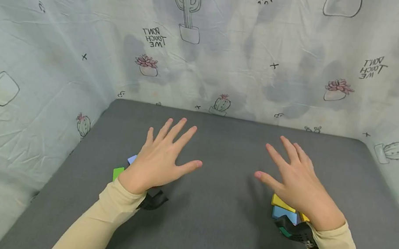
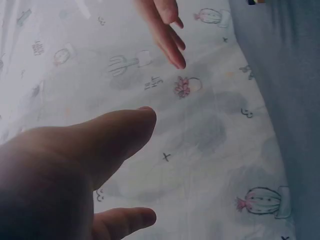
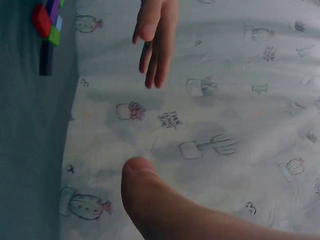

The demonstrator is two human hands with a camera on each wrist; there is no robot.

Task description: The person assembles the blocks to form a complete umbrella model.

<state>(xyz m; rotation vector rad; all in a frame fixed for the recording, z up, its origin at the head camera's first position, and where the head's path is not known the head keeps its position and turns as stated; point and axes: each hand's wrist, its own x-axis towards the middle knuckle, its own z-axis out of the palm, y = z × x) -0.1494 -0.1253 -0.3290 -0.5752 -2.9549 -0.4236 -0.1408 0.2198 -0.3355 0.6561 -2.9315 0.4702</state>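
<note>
Cream sleeves (image 1: 95, 224) before me end in empty, spread hands (image 1: 159, 159) (image 1: 299, 184), well apart; blocks (image 1: 285, 214) lie toward the surface's (image 1: 210, 242) side edges, apparently for reach.

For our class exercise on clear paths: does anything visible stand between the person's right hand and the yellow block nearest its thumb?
Nothing visible does. In the head view, the right hand hovers above the table and partly hides the yellow block; nothing shows between them. The blue block lies beside it, not between.
</note>
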